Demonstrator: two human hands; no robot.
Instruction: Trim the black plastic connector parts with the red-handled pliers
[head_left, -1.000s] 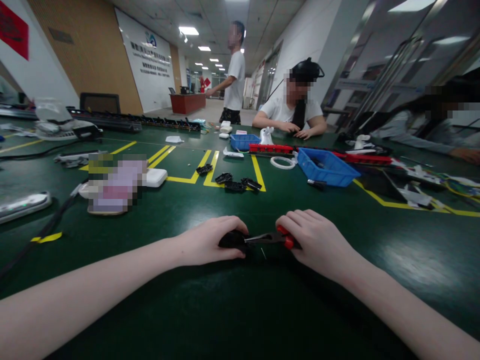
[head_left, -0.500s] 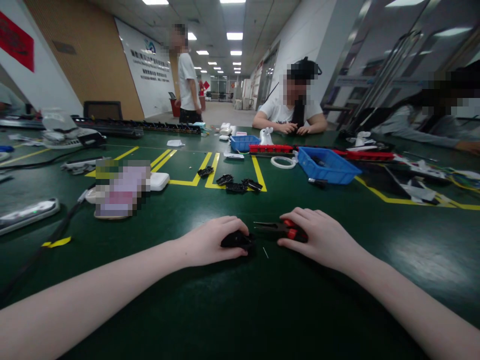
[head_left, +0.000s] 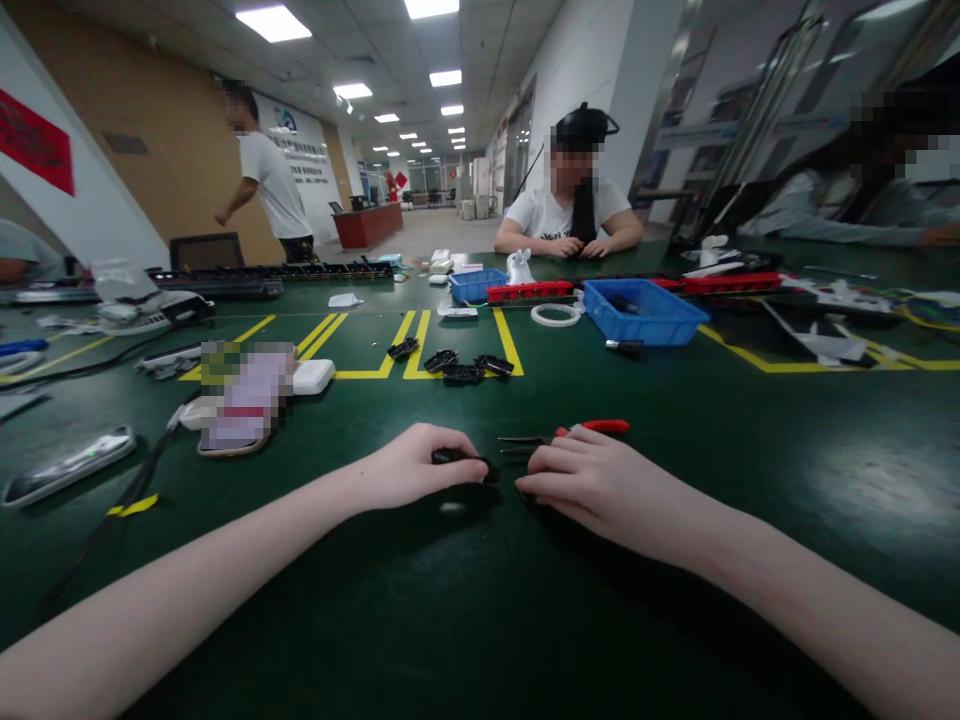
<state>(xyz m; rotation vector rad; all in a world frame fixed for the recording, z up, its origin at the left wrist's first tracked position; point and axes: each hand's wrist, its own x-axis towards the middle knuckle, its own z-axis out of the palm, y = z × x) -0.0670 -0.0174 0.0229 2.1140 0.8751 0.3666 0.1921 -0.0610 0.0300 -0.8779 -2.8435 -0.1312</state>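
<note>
My left hand point(head_left: 420, 468) is closed around a small black plastic part point(head_left: 450, 456), gripping it between thumb and fingers just above the green table. Most of that part is covered by the hand. My right hand point(head_left: 581, 480) reaches down to the tabletop with its fingertips pressed together; whatever they pinch, if anything, is too small or hidden to make out. Just beyond the right hand lie needle-nose pliers point(head_left: 606, 426) with red handles, jaws pointing left and slightly apart. My fingers partly cover them.
Several black parts point(head_left: 463, 373) lie ahead within yellow tape lines. Behind them are a blue bin point(head_left: 643, 318), a white ring point(head_left: 556, 315) and red strips point(head_left: 529, 292). At left lie a phone point(head_left: 244, 405) and a cable point(head_left: 142, 470). A person point(head_left: 574, 215) sits opposite.
My right hand has let go of the pliers, which now lie on the table, and its fingertips have come down to the left. The thin metal pin there no longer shows. The left hand still holds the black part.
</note>
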